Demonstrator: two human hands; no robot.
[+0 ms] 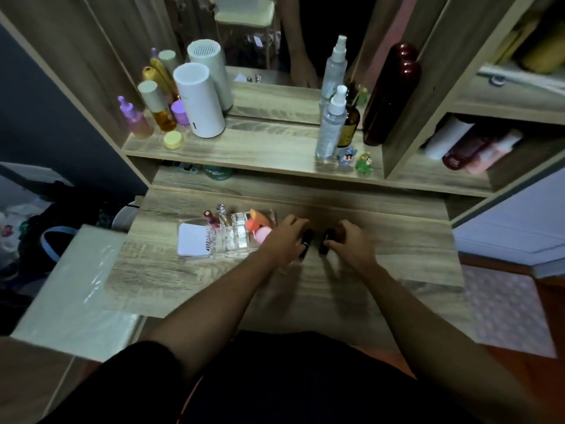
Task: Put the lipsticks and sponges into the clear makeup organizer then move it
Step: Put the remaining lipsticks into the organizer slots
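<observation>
The clear makeup organizer (pixel 237 240) sits on the wooden desk, left of centre. Two slim lipstick tubes (pixel 214 220) stand in its back slots. An orange sponge (pixel 260 218) and pink sponges (pixel 262 234) lie in its right compartment. My left hand (pixel 286 240) is just right of the organizer, fingers closed around a black lipstick (pixel 306 243). My right hand (pixel 351 241) grips a second black lipstick (pixel 324 241) close beside it. Both black tubes are partly hidden by my fingers.
A white card case (pixel 195 240) lies against the organizer's left side. The shelf above holds bottles (pixel 331 123), a white cylinder (pixel 200 102), a dark red bottle (pixel 388 96) and two small figurines (pixel 354 160). A pale box (pixel 76 289) stands left of the desk.
</observation>
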